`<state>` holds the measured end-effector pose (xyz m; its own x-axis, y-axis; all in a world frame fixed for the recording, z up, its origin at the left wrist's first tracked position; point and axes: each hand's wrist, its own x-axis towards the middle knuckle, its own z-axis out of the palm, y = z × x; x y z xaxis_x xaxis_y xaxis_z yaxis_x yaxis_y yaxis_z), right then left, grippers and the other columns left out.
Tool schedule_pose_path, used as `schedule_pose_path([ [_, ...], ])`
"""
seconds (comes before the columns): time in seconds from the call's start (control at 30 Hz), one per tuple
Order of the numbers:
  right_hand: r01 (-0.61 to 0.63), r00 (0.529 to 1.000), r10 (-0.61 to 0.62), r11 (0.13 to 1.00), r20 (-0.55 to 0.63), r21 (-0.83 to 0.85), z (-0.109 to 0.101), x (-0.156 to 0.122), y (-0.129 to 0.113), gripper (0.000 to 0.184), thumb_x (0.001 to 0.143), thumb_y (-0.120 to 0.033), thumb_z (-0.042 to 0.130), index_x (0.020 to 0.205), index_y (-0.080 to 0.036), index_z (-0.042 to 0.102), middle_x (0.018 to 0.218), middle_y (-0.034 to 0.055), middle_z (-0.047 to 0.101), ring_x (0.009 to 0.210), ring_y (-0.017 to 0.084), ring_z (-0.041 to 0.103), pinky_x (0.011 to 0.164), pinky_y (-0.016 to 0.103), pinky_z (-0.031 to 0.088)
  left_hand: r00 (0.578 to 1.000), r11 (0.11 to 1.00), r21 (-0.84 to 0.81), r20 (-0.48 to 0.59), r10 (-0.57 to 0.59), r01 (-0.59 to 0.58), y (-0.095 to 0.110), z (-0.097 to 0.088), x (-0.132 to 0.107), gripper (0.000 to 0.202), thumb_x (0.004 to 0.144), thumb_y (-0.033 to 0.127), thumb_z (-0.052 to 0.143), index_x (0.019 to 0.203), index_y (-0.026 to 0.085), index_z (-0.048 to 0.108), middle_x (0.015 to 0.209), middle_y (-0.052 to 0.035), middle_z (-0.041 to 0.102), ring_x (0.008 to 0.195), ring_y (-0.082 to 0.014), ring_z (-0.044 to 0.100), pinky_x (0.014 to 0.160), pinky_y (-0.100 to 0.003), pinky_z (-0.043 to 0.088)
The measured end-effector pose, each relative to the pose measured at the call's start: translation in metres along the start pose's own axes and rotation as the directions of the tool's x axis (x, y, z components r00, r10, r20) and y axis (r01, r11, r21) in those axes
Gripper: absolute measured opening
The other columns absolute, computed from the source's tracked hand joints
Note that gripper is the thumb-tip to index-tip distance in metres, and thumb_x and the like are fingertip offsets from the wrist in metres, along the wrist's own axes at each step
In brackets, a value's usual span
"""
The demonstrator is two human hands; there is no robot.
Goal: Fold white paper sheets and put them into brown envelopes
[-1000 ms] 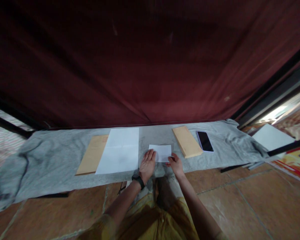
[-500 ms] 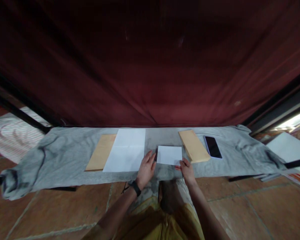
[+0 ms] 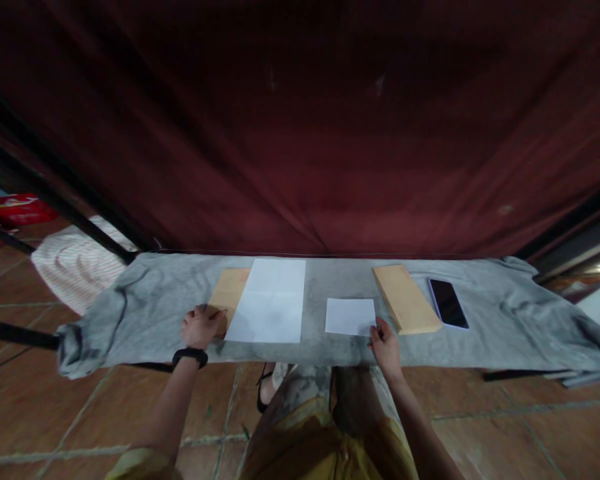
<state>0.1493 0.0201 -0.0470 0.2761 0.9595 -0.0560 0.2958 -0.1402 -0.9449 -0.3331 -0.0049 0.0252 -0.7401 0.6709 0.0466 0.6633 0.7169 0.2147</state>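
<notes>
- The right hand (image 3: 385, 339) has its fingertips on the near right corner of the small folded paper (image 3: 351, 315); I cannot tell if it pinches or presses.
- The left hand (image 3: 203, 327), fingers curled, touches the near corner of the brown envelope (image 3: 229, 293) lying partly under the white sheet (image 3: 273, 308); its hold is unclear.
- Beyond the right hand, a tan stack (image 3: 405, 300) and a phone (image 3: 449, 303) lie on the grey cloth (image 3: 130, 313).

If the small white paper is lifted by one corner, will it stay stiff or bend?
The paper looks thin and flat, so probably light and somewhat floppy. Pushed, it may drag on the soft cloth rather than slide.
</notes>
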Motion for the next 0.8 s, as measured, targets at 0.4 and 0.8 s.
schedule_pose_path([
  [0.4, 0.058, 0.998, -0.058, 0.998, 0.009, -0.015, -0.002, -0.004, -0.002, 0.059, 0.082, -0.053, 0.055, 0.124, -0.012, 0.063, 0.072, 0.0015, 0.06, 0.059, 0.021, 0.061, 0.053, 0.032, 0.054, 0.993, 0.948, -0.309, 0.112, -0.038, 0.071, -0.022, 0.001, 0.019, 0.031, 0.069, 0.047, 0.063, 0.082, 0.02, 0.056, 0.073, -0.0056, 0.064, 0.071, -0.0248, 0.065, 0.06, -0.029, 0.045],
  [0.8, 0.106, 0.994, -0.104, 0.989, 0.025, -0.105, -0.005, -0.006, -0.004, 0.065, 0.083, -0.059, 0.05, 0.124, -0.01, 0.064, 0.074, 0.0057, 0.066, 0.059, 0.021, 0.062, 0.056, 0.032, 0.051, 0.999, 0.922, -0.387, -0.039, -0.028, 0.01, -0.023, -0.022, 0.006, 0.023, 0.083, 0.037, 0.062, 0.071, 0.018, 0.061, 0.061, -0.0044, 0.055, 0.071, -0.0236, 0.059, 0.06, -0.029, 0.033],
])
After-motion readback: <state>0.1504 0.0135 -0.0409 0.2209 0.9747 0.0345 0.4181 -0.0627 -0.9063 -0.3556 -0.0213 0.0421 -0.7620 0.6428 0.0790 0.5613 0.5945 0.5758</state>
